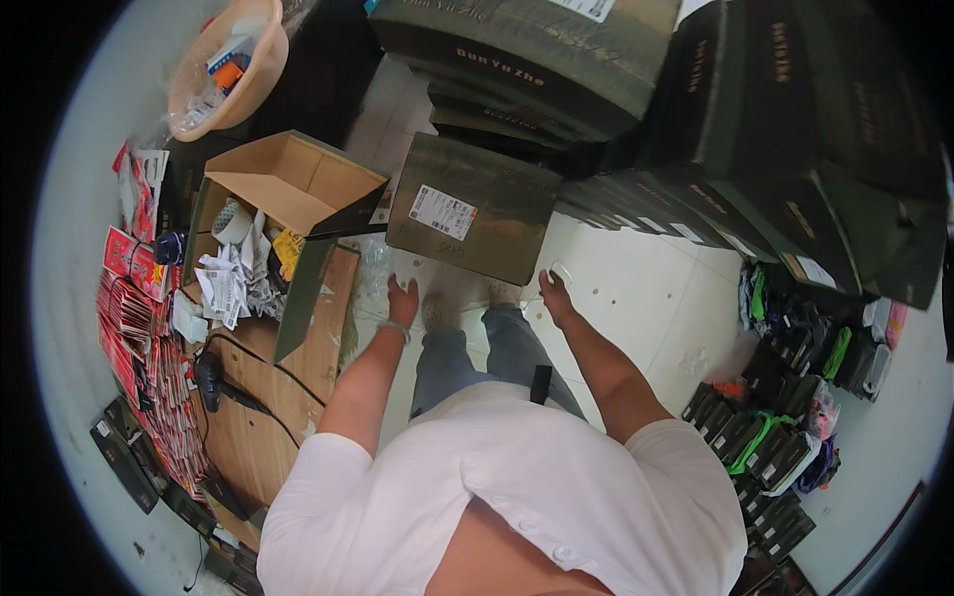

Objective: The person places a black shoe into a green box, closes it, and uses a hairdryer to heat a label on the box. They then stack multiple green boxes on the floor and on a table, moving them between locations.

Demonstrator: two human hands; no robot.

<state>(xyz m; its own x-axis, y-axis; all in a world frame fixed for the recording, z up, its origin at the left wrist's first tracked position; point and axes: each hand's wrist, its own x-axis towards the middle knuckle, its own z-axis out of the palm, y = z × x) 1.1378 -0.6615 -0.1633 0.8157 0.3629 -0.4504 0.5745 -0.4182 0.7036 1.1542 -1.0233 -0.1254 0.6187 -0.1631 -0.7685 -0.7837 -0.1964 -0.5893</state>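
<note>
In front of me is a dark green closed carton (pixel 497 223) with a white shipping label (pixel 443 213) on its top. Just short of its near left corner, my left hand (pixel 401 301) is held out with thumb and fingers apart and nothing in it. My right hand (pixel 555 296) is near the carton's near right corner, fingers parted and empty. A gap seems to separate both hands from the carton. A bracelet (pixel 396 329) circles my left wrist. Below the hands, my feet stand on the pale tiled floor (pixel 636 298).
Tall stacks of dark green cartons (pixel 795 149) rise ahead and right. At left, a wooden table (pixel 238 437) bears an open carton (pixel 298 179) of crumpled paper, a black hair dryer (pixel 211 377) and red packets (pixel 164 397). A pinkish basin (pixel 263 79) stands beyond; boxed goods (pixel 775 447) fill the right.
</note>
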